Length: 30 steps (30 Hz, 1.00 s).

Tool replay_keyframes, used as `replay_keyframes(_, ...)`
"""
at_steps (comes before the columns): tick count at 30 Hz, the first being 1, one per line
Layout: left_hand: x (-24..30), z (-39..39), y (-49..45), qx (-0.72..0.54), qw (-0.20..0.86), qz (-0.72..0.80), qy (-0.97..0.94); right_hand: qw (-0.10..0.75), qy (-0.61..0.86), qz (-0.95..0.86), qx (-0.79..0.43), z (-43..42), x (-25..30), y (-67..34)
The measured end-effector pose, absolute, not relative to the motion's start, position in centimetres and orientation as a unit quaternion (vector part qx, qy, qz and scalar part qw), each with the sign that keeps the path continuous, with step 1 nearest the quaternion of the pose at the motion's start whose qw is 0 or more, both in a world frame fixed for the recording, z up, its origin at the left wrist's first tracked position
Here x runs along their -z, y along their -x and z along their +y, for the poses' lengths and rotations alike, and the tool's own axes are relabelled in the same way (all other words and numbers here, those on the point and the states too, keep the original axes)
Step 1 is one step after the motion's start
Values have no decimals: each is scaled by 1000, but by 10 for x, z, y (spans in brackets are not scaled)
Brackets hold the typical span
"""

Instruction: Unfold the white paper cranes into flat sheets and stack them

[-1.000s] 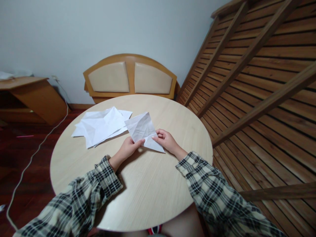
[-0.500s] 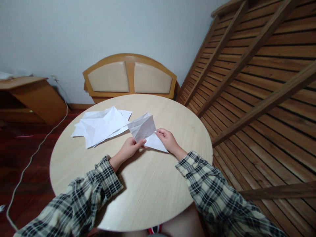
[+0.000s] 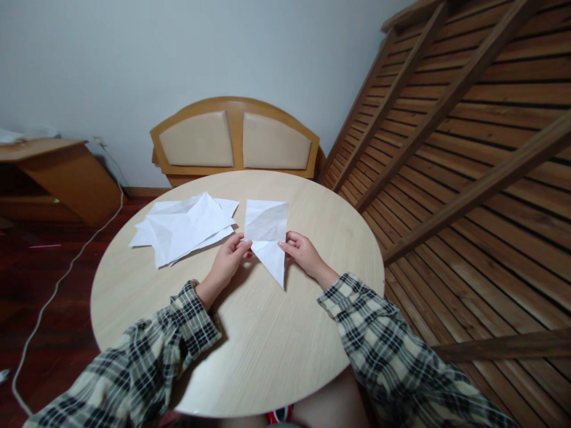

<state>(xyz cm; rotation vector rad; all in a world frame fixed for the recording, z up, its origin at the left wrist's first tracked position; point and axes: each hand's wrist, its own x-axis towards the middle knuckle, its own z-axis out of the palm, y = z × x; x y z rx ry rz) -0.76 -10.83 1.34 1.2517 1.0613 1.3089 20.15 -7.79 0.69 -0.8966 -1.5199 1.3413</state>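
Note:
Between my hands is a folded sheet of white paper (image 3: pixel 267 223), squarish at the top with a triangular point hanging toward me. My left hand (image 3: pixel 229 257) pinches its left edge, thumb on top. On the opposite edge, my right hand (image 3: pixel 303 252) grips the paper between thumb and fingers. The fingertips behind the sheet are partly hidden. To the left lies a loose pile of creased white papers (image 3: pixel 182 229), close to my left hand but apart from the held sheet.
A round pale wooden table (image 3: pixel 267 356) stands before me. Behind it is a headboard (image 3: pixel 238 137) with two cream panels. Slatted wood (image 3: pixel 468 148) leans along the right. A wooden desk (image 3: pixel 57 178) stands at left, with a white cable (image 3: pixel 57 291) across the dark floor.
The held paper has turned so its triangular point now faces me instead of lying to the right. My left hand has moved up and left to the sheet's left edge.

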Motion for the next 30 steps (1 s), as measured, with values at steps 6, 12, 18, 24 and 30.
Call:
replay_keyframes(6, -15, -107, 8, -549, 502, 441, -502, 469, 376, -605, -522, -78, -5, -201)
replay_keyframes(12, -17, -111, 8, -522, 464, 451, -555, 542, 397, -563, -481, -73, -10, -203)
replay_keyframes(18, -12, -112, 8, -493, 561, 424, -511, 580, 343, -544, -501, -73, -10, -205)
replay_keyframes(24, -3, -106, 4, -488, 633, 391, -456, 539, 296, -625, -481, -78, -8, -207)
replay_keyframes(30, -6, -107, 6, -477, 641, 391, -458, 499, 298, -688, -435, -82, -6, -204)
